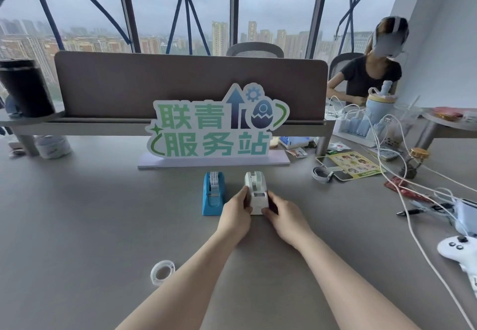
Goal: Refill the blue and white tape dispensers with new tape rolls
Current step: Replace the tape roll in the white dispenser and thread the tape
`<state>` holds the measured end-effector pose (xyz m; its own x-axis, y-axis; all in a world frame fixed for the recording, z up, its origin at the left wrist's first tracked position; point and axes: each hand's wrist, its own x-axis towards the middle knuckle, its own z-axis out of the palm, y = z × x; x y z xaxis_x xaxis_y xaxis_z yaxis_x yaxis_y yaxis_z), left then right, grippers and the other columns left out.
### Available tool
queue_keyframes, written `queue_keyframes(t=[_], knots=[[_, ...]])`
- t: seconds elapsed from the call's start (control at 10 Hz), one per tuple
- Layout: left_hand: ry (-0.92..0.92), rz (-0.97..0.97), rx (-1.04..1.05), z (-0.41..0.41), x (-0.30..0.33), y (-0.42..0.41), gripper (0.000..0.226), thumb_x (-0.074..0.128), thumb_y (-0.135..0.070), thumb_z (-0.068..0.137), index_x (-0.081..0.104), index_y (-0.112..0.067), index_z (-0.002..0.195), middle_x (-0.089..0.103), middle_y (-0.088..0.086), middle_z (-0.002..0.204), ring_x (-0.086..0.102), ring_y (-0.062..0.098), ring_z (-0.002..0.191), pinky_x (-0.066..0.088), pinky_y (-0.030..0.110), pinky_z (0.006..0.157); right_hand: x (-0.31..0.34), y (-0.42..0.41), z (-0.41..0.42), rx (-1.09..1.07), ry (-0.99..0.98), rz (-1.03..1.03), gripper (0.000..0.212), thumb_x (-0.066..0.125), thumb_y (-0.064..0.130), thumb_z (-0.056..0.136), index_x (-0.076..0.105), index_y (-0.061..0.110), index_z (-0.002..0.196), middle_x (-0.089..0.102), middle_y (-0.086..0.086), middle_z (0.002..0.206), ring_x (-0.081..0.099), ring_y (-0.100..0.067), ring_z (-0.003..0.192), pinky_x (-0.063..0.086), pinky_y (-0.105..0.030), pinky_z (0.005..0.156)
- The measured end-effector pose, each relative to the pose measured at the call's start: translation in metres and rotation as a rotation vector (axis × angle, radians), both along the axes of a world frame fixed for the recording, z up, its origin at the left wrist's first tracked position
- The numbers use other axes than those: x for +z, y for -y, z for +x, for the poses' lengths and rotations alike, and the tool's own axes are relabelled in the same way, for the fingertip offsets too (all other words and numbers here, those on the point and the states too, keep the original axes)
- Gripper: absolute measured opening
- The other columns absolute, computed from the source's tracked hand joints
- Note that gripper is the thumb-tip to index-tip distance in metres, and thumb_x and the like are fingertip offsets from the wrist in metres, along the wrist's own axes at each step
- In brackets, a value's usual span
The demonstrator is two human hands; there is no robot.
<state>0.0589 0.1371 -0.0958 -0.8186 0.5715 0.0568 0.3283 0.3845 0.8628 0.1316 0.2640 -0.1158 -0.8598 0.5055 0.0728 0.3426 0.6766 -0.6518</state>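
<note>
Head view: left hand (238,207) and right hand (280,212) both grasp the white dispenser (255,191) on the counter (103,213). Blue dispenser (213,192) looks loaded already (patterned tape showing). Judged the white one's turn; next, seat its roll squarely.

Both hands (260,213) clasping white dispenser (256,190)
</note>
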Motion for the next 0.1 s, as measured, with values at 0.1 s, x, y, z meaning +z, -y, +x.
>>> queue_keyframes(t=[0.1], knots=[[-0.073,0.033,-0.005,0.013,0.0005,0.0156,0.042,0.043,0.005,0.08,0.059,-0.026,0.104,0.07,0.002,0.095,0.062,0.021,0.09,0.045,0.024,0.074,0.0046,0.0068,0.0114,-0.042,-0.032,-0.002,0.057,0.06,0.029,0.091,0.041,0.015,0.143,0.056,-0.006,0.14,0.051,-0.028,0.129,0.042,-0.034,0.103]])
